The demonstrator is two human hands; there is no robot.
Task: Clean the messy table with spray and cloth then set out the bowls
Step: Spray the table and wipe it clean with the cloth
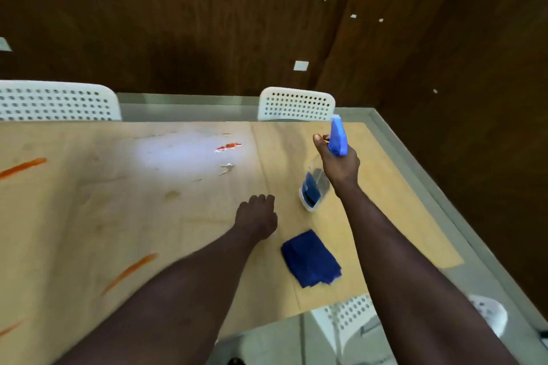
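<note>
Head view, the only one I have: my right grip [341, 163] is wrapped round the neck of the spray bottle [315, 187], one finger stretched up beside its blue trigger head [338, 139]. The bottle is lifted off the table [89, 216] and tilted, with the nozzle aimed toward the far edge. My left grip [258, 213] is curled in on itself and holds nothing, low over the table just left of the bottle. The blue cloth [310, 259] lies crumpled on the table between my forearms, and neither hand touches it.

I judge the step to be spraying. To do it well I would swing the nozzle left toward the red smear [228, 147], stay over the mess rather than past the edge, and mist lightly so nothing runs. The far orange streak [23, 167] and the nearer one [130, 272] want their own passes before I take the cloth. No bowls show.

The tan top carries faint stains, whitish flecks and a patch of glare, with a pale glassy border round it. A white perforated chair [296, 104] stands at the far side and another [347, 323] near my right. Dark wood panelling closes the room behind.
</note>
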